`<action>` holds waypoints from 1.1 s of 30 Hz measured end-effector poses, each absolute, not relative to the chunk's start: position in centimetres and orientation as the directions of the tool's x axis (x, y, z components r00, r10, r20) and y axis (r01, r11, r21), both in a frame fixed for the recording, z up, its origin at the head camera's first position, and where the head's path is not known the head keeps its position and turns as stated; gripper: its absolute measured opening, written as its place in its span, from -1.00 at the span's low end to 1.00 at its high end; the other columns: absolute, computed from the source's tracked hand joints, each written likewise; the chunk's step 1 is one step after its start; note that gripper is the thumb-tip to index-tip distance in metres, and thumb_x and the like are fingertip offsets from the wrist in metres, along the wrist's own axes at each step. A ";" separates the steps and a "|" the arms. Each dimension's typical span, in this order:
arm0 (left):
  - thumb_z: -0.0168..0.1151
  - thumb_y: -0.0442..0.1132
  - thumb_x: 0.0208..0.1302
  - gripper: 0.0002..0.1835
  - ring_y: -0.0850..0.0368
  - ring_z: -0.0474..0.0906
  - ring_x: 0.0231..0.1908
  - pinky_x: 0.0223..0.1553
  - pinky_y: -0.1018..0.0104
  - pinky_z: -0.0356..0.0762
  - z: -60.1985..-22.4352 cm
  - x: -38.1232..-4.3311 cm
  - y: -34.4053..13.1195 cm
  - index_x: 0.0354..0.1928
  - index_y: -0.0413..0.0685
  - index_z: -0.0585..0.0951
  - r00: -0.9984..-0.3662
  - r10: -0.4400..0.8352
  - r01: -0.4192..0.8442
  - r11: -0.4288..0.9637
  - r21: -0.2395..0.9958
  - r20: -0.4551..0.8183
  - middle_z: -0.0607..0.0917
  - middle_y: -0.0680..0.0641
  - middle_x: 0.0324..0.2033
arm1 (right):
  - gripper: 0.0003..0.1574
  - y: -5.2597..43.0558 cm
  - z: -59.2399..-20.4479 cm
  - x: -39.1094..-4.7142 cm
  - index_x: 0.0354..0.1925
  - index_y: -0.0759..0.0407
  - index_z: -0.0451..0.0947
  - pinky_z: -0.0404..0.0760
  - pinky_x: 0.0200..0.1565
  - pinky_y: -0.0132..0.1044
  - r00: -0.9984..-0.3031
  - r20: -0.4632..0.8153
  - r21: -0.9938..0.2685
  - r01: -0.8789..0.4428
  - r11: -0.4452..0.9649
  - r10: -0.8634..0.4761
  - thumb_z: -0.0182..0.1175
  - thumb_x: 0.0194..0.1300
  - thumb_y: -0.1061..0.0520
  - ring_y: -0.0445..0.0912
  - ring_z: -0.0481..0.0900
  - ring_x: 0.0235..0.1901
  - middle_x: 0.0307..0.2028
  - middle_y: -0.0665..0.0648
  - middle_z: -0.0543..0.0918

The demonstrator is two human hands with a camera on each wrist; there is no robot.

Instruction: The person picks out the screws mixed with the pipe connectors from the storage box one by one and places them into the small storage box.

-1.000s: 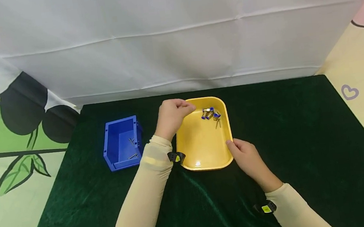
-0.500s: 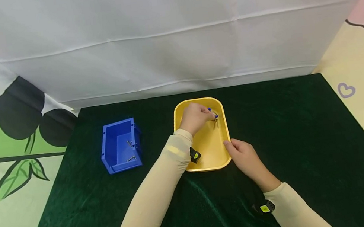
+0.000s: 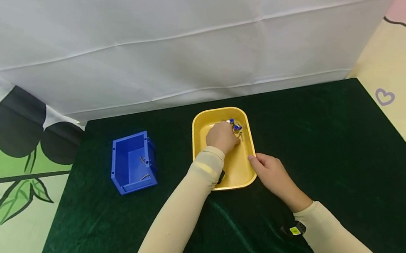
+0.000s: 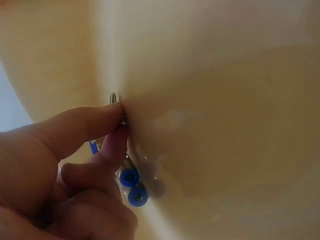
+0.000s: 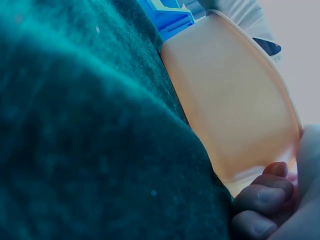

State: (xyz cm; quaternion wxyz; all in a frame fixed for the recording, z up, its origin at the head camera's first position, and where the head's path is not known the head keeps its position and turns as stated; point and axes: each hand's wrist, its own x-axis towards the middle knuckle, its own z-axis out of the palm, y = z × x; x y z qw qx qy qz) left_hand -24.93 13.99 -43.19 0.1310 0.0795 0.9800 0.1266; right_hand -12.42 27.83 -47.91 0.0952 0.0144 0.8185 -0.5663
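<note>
My left hand (image 3: 222,136) is inside the yellow tray (image 3: 236,172), over its right side. In the left wrist view its thumb and index finger pinch a small silver screw (image 4: 113,98), mostly hidden by the fingertips. Several brass push-in fittings with blue ends (image 3: 236,128) lie close by, partly behind the hand; two blue ends (image 4: 129,177) show below the fingers. Another thin screw (image 3: 241,136) shows beside the fingers in the head view. My right hand (image 3: 274,174) grips the tray's right rim near the front corner, thumb on top and fingers curled against the outer wall.
A blue plastic bin (image 3: 138,186) stands left of the tray, with screws (image 3: 144,177) on its floor. Dark green velvet cloth (image 3: 321,142) covers the table. A white fabric backdrop (image 3: 195,60) hangs behind it.
My left hand has moved from above the tray's left rim rightward and down into it, to the fittings and screws. The right hand keeps its grip on the rim.
</note>
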 end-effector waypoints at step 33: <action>0.31 -0.11 0.29 -0.64 0.14 0.45 -0.64 -0.57 0.36 0.37 -40.2 -24.9 12.7 -0.64 -0.04 0.52 -0.952 0.211 0.095 0.893 0.439 -0.223 0.47 0.03 -0.69 | -0.46 28.0 -47.6 -12.3 -0.10 0.01 0.60 0.43 -0.54 -0.25 -0.979 -0.185 -0.928 0.145 0.343 -0.087 -0.12 0.53 -0.31 0.03 0.45 -0.56 -0.45 0.13 0.58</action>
